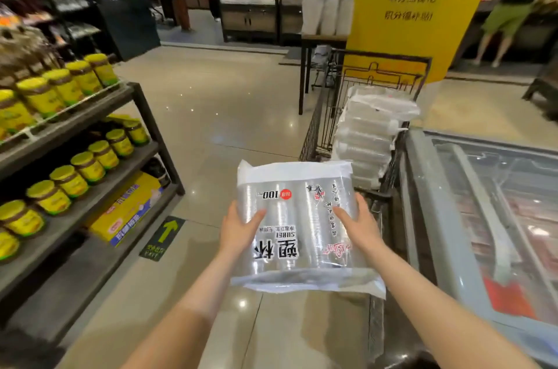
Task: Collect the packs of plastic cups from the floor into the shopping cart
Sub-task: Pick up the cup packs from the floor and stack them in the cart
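Observation:
A clear pack of plastic cups (299, 217) with black and red print is held flat in the air in front of me. My left hand (238, 229) grips its left side and my right hand (359, 226) grips its right side. The black wire shopping cart (317, 130) stands just beyond the pack, to the right. Several more packs of cups (371, 133) lie stacked inside the cart, reaching above its rim. The near end of the cart is hidden behind the held pack.
A dark shelf (90, 133) with yellow-lidded jars (69, 87) runs along the left. A glass-topped freezer chest (483, 217) lines the right side, next to the cart. A yellow pillar (416, 6) stands behind the cart. Shoppers stand far back. Tiled floor (226, 102) lies ahead.

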A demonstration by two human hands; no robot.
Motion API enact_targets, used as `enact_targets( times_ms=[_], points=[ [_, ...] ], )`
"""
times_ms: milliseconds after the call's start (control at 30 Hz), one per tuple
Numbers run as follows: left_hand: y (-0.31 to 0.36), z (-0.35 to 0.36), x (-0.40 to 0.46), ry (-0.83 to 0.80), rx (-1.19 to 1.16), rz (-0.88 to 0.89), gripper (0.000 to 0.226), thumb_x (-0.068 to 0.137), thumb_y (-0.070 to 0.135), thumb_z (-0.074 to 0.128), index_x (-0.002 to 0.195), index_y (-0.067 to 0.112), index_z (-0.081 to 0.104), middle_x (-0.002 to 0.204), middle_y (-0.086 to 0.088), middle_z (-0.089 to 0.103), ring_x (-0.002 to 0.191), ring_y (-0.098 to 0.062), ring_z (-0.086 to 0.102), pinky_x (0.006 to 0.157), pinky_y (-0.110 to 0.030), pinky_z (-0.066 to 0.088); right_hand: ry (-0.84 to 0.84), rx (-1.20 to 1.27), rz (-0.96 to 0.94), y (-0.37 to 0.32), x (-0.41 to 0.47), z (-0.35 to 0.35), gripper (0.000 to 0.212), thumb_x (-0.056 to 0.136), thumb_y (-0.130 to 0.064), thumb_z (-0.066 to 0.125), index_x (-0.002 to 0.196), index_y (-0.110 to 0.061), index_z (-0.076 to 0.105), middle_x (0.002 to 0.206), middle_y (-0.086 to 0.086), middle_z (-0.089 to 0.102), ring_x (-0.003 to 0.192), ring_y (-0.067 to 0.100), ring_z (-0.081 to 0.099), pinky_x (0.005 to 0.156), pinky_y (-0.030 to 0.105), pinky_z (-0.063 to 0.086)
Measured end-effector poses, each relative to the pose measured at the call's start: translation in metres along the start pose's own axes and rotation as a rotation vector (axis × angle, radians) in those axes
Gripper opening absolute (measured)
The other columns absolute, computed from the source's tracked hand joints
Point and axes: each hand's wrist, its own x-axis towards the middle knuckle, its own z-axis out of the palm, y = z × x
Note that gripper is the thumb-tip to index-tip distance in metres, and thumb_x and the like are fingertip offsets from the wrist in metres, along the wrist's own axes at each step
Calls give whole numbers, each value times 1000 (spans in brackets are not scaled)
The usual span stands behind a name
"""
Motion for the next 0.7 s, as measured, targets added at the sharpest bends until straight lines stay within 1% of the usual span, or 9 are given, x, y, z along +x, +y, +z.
enact_targets(
  times_ms=[33, 100, 200, 267, 333, 500, 567, 633, 700],
  points=[
    [5, 7, 12, -15, -5, 2, 90, 82, 54, 65, 149, 9, 25, 152, -9, 34, 140, -27, 31, 111, -38, 26, 14, 7, 7, 0, 11, -4, 82, 84, -54, 62, 150, -29, 21, 151, -4, 36, 137, 24, 36, 112, 45, 31],
    [13, 21, 37, -49, 3, -5, 97, 78, 61, 65, 149, 10, 25, 152, -9, 33, 140, -27, 31, 113, -40, 26, 27, 1, 25, 3, 33, -9, 81, 87, -49, 61, 152, -27, 18, 154, -3, 30, 139, 24, 32, 113, 44, 29],
    [21, 38, 77, -74, 33, -2, 94, 82, 55, 65, 150, 7, 21, 155, -10, 27, 143, -26, 24, 114, -38, 21, 45, 11, 46, 6, 71, -8, 81, 88, -48, 61, 151, -26, 16, 155, -3, 28, 140, 23, 31, 111, 42, 29],
    [27, 50, 110, -115, 40, -1, 94, 83, 54, 63, 151, 7, 18, 157, -10, 23, 144, -25, 21, 115, -37, 20, 75, 15, 69, 4, 96, -6, 83, 86, -51, 61, 152, -27, 15, 156, -3, 25, 141, 24, 29, 112, 45, 28],
    [37, 60, 146, -167, 48, 30, 94, 84, 54, 62, 151, 8, 16, 157, -9, 23, 144, -25, 22, 114, -39, 21, 125, 14, 84, -1, 122, -4, 84, 86, -51, 61, 152, -26, 14, 158, -2, 22, 143, 25, 26, 113, 46, 26],
    [79, 79, 232, -273, 55, 133, 91, 84, 54, 63, 150, 10, 20, 154, -7, 29, 142, -26, 26, 114, -41, 25, 236, 48, 134, -22, 183, -7, 83, 88, -51, 59, 153, -28, 13, 158, -2, 20, 143, 26, 25, 112, 46, 25],
    [96, 87, 262, -324, 65, 189, 86, 83, 56, 63, 148, 14, 26, 149, -4, 38, 138, -25, 34, 112, -44, 31, 283, 64, 137, -31, 204, -11, 84, 88, -50, 60, 153, -27, 13, 158, -2, 21, 143, 26, 25, 112, 45, 26],
    [114, 97, 286, -365, 70, 242, 75, 83, 53, 64, 142, 16, 35, 137, 0, 48, 130, -22, 43, 106, -40, 37, 323, 77, 150, -37, 223, -16, 83, 88, -48, 60, 152, -27, 13, 158, -1, 21, 143, 25, 26, 112, 43, 26],
    [131, 108, 305, -398, 52, 278, 70, 85, 49, 64, 140, 14, 37, 129, 5, 49, 123, -18, 46, 101, -34, 37, 366, 95, 156, -42, 242, -24, 81, 89, -45, 61, 152, -26, 15, 157, -1, 23, 142, 24, 27, 112, 41, 26]
  ],
)
